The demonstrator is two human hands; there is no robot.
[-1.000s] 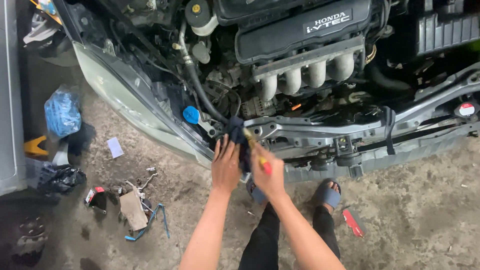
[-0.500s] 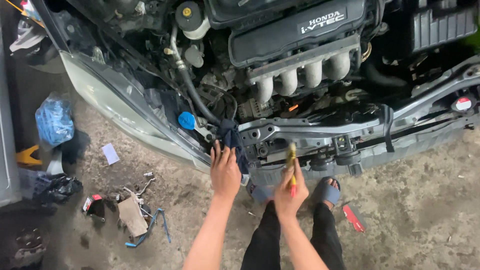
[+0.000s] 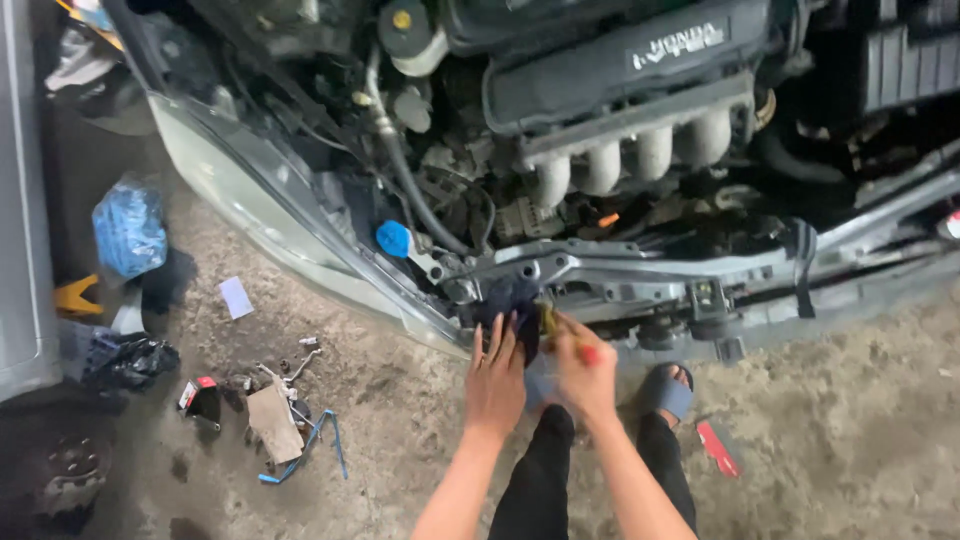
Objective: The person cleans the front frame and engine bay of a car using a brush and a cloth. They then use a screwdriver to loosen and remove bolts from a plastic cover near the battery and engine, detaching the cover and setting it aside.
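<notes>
I stand at the front of a car with its engine bay open. My left hand [image 3: 495, 380] presses a dark blue cloth [image 3: 508, 300] against the grey front crossmember [image 3: 640, 275], fingers spread. My right hand [image 3: 583, 368] is closed around a screwdriver [image 3: 560, 330] with a yellow and red handle, its tip pointing up beside the cloth. Above them sit the silver intake manifold [image 3: 640, 155] and a black engine cover [image 3: 620, 60]. A blue filler cap [image 3: 393, 238] lies up and left of my left hand.
The headlight [image 3: 250, 200] curves away to the left. On the dirt floor lie a blue plastic bag [image 3: 128, 228], a black bag [image 3: 125, 360], a cardboard scrap with small tools [image 3: 275, 420], a paper scrap [image 3: 236, 297] and a red object [image 3: 718, 447]. My sandalled foot [image 3: 665, 390] is below the bumper.
My right hand with the screwdriver swung out to the right, then came back left next to the cloth. My left hand stayed on the cloth. The view has shifted slightly.
</notes>
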